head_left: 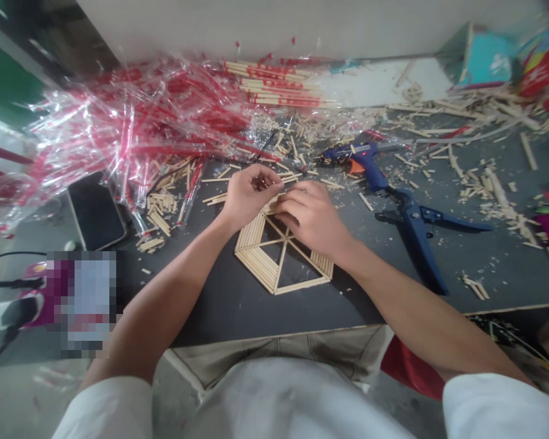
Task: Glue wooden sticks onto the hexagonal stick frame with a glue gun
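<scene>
A hexagonal frame of glued wooden sticks (260, 262) lies flat on the dark grey table (219, 305), with thin spokes crossing its middle. My left hand (247, 195) hovers over its far edge with fingers curled, pinching a thin wooden stick (289, 178) that points right. My right hand (312, 216) rests on the frame's upper right part, fingers bent and pressed down on the sticks there. Both forearms reach in from below.
A blue glue gun (363, 160) and blue-handled cutters (416, 228) lie right of the frame. Cut stick pieces (158, 216) litter the table. A heap of clear red-printed wrappers (132, 122) fills the back left. A black phone (96, 210) lies at left.
</scene>
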The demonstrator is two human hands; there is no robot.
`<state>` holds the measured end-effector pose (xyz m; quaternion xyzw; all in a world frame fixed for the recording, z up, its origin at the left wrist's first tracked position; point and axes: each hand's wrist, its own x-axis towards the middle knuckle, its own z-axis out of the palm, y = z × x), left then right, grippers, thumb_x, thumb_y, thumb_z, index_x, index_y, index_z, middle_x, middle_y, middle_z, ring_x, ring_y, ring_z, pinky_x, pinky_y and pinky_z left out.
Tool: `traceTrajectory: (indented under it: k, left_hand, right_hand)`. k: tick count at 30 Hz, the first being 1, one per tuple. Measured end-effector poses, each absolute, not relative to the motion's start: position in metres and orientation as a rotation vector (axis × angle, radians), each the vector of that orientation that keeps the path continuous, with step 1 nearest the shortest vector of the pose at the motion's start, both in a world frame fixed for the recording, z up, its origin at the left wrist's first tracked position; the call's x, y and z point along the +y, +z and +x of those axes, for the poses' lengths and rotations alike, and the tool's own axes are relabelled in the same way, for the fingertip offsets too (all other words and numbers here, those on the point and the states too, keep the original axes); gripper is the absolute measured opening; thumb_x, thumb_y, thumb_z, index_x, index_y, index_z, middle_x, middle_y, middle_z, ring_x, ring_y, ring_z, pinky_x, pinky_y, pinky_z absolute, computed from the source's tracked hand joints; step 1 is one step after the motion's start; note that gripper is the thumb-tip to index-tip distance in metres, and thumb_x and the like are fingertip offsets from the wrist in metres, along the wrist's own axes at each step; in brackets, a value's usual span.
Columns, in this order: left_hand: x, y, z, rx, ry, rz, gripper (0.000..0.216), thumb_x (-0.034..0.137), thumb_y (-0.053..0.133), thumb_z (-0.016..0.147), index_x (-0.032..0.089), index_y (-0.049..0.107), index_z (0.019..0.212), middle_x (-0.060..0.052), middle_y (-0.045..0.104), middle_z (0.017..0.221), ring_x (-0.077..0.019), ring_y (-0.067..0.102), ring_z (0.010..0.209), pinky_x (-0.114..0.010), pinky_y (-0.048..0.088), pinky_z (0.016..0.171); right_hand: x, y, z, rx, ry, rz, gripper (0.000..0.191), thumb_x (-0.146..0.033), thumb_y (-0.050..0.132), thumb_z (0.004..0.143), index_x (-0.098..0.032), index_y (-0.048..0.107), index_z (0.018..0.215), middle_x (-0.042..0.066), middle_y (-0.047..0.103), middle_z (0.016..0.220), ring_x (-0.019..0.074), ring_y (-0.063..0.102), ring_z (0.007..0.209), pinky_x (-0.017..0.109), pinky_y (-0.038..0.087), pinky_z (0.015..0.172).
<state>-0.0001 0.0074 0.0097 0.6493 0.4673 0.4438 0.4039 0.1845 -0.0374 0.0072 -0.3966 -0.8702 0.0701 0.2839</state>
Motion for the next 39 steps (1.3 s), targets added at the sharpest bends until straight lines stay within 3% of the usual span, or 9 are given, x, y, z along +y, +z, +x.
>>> traceTrajectory:
  k: [23, 32, 39]
  left_hand:
    - [0.009, 0.006, -0.001, 1.182, 1.104, 1.725, 0.004, 0.020, 0.074, 0.083, 0.017, 0.071, 0.082, 0.001, 0.069, 0.073, -0.0084, 0.057, 0.062, -0.022, 0.046, 0.058]
    - [0.008, 0.008, 0.000, 1.169, 1.130, 1.663, 0.005, 0.020, 0.074, 0.080, 0.017, 0.071, 0.081, 0.000, 0.070, 0.073, -0.0083, 0.054, 0.061, -0.023, 0.045, 0.060]
    - [0.005, 0.006, -0.001, 1.169, 1.136, 1.688, 0.003, 0.018, 0.073, 0.084, 0.017, 0.070, 0.083, 0.001, 0.066, 0.074, -0.0093, 0.055, 0.064, -0.024, 0.046, 0.062]
  right_hand:
    - [-0.039, 0.008, 0.182, -2.406, -0.031, -1.019, 0.032, -0.019, 0.053, 0.107, -0.025, 0.077, 0.088, 0.006, 0.077, 0.095, 0.0254, 0.060, 0.103, 0.048, 0.046, 0.104]
    - [-0.038, 0.009, 0.181, -2.378, 0.133, -1.054, 0.029, -0.020, 0.056, 0.106, -0.027, 0.078, 0.089, 0.005, 0.078, 0.096, 0.0258, 0.061, 0.103, 0.050, 0.046, 0.103]
    - [-0.034, 0.014, 0.198, -2.244, 0.275, -1.030, 0.015, -0.028, 0.065, 0.104, -0.024, 0.077, 0.096, 0.005, 0.081, 0.100, 0.0257, 0.068, 0.100, 0.047, 0.052, 0.096]
